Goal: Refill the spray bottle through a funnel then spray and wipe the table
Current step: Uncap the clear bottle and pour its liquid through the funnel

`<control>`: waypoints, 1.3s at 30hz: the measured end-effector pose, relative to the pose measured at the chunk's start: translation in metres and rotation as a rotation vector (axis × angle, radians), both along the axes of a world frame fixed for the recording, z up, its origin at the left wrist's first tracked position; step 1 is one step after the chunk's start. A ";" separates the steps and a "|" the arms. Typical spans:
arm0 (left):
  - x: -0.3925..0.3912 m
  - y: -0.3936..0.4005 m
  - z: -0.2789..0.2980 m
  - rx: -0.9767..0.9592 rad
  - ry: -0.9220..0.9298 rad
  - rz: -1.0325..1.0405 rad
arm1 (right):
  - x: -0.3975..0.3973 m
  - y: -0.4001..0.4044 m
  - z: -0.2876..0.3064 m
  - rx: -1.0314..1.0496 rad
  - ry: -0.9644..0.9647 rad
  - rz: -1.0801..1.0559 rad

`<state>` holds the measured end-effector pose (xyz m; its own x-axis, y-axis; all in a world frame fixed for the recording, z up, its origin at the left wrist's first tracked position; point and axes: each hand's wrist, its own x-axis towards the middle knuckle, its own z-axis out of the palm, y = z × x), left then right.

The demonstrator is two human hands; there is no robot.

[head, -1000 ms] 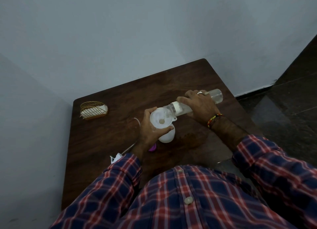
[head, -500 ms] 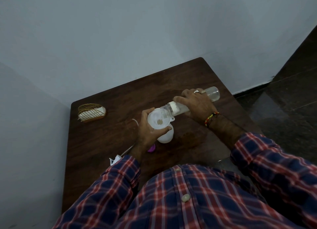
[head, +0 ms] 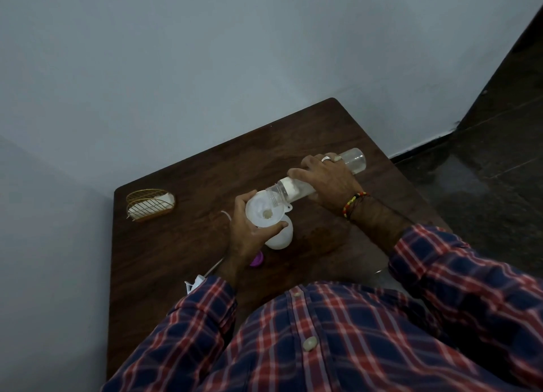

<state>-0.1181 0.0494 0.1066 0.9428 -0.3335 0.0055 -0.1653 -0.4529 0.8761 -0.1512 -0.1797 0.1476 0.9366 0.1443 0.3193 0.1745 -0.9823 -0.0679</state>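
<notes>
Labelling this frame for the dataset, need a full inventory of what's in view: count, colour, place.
clear bottle: 1, transparent with a white label, tipped on its side, mouth over the funnel
funnel: 1, white, sitting on the spray bottle
spray bottle: 1, white, standing mid-table, mostly hidden under the funnel
purple cap: 1, purple, on the table by the left wrist, partly hidden
wire holder: 1, gold, with white contents, far left of the table
white spray head and tube: 1, white, near edge of the table by the left sleeve, identity uncertain
table: 1, dark brown wood, in the wall corner
left hand: grips the funnel rim
right hand: grips the clear bottle, ring and beaded bracelet
</notes>
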 end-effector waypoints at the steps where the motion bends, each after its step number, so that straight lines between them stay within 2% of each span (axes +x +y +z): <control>1: 0.000 0.000 0.000 0.001 0.000 0.001 | 0.000 0.000 0.000 0.002 -0.001 0.000; 10: 0.000 -0.001 0.001 -0.009 0.009 0.007 | 0.000 0.000 -0.004 0.067 0.058 -0.038; 17: -0.004 -0.002 0.005 -0.028 0.029 -0.008 | -0.002 0.002 -0.015 0.391 0.180 -0.101; 27: -0.003 0.000 0.006 -0.041 0.061 -0.044 | -0.008 0.013 -0.026 0.700 0.036 -0.110; 31: -0.004 0.007 0.004 -0.088 0.071 0.004 | -0.010 0.018 -0.028 0.793 -0.012 -0.136; 35: -0.008 0.021 -0.005 -0.157 0.166 0.092 | -0.014 0.024 -0.028 0.885 -0.088 -0.141; 39: -0.007 0.039 -0.026 0.024 0.103 0.223 | -0.018 0.027 -0.029 0.956 -0.147 -0.177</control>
